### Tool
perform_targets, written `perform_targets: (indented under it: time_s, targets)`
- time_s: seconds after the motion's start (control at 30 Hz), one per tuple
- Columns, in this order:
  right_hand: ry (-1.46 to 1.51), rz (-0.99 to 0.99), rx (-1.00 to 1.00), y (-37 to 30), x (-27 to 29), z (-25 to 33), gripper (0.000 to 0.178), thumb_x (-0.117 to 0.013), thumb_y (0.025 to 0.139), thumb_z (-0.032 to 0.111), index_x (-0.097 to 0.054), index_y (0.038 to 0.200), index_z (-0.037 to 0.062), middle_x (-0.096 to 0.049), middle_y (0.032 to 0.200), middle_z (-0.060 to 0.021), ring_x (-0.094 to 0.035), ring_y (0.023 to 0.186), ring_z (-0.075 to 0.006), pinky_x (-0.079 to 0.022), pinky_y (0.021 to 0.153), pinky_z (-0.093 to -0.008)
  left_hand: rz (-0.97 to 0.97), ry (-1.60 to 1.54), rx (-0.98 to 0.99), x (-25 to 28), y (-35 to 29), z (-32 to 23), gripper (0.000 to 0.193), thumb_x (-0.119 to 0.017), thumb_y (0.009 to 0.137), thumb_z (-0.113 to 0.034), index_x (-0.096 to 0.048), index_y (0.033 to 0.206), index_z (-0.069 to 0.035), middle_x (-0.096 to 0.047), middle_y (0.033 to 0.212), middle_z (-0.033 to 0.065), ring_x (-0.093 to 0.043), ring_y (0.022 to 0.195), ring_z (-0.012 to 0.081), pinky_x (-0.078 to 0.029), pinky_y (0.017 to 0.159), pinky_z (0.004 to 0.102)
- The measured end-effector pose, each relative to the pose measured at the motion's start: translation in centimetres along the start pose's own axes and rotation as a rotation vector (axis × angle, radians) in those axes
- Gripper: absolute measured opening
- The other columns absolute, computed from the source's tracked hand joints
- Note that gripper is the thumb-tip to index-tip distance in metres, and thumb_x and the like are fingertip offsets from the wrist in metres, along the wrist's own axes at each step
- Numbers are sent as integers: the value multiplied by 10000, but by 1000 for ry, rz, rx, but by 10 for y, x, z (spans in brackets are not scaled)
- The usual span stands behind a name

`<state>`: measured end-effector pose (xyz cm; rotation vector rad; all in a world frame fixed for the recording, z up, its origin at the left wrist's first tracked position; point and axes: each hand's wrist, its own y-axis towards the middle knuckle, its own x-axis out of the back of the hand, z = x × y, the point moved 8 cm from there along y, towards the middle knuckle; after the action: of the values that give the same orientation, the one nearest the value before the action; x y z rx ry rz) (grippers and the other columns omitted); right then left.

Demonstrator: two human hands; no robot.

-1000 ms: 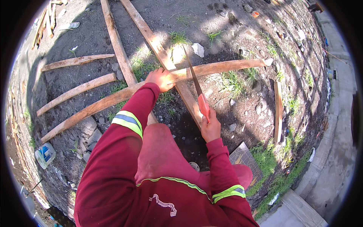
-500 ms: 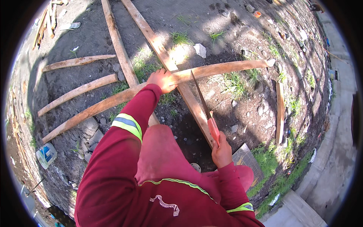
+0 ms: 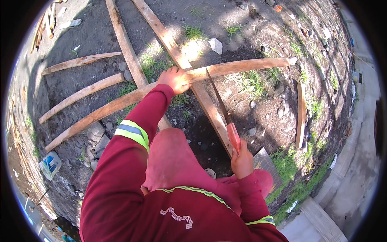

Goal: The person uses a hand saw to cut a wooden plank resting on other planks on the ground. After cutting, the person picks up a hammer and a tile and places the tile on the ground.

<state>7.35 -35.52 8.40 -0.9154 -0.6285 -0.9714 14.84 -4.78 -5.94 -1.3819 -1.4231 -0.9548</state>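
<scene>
A long wooden plank [image 3: 242,67] lies crosswise over two timber beams, the left beam [image 3: 127,48] and the right beam [image 3: 160,31]. My left hand [image 3: 174,80] grips the plank close to where it crosses the right beam, with fingers over its far edge. In my right hand [image 3: 242,162] is the red handle of a handsaw [image 3: 219,101]. The dark blade slants up and left, its tip at the plank's near edge just right of my left hand. How deep the teeth sit in the wood cannot be made out.
Two shorter boards [image 3: 80,63] [image 3: 82,97] lie on the dirt at the left, and another short board [image 3: 300,115] at the right. A clear plastic container [image 3: 50,165] stands at lower left. A pale rock [image 3: 215,46] and grass tufts dot the ground; a concrete strip [image 3: 358,133] runs along the right.
My right hand and the handsaw have shifted slightly right, the hand also a little upward. My left hand stays on the plank. The whole view has drifted slightly.
</scene>
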Motion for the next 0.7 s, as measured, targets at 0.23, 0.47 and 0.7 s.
perform_targets:
  time_s: [0.23,0.47,0.7]
  targets:
    - [-13,-78,169,54,-19,29,298,-564,893,136,-460,1155,40,-635,854,-290,-617,795,-483,-486,687,-556,56,6,0,4,-4,-3,649,-678,767,-548,-588,1144,-28,-585,1058,193,-599,997,377,-491,858,468]
    - [-65,21,32,6,2,-9,422,-606,861,92,-444,1249,50,-637,909,-284,-628,820,-472,-510,701,-526,23,14,-6,2,0,-2,627,-682,758,-533,-594,1121,-29,-588,1045,184,-600,988,372,-486,862,474]
    - [64,-83,195,118,-127,-73,458,-572,886,138,-407,1308,72,-642,878,-291,-616,819,-490,-478,740,-568,-14,27,-14,4,0,-3,584,-673,777,-519,-596,1093,-34,-599,1029,182,-605,970,376,-494,837,465]
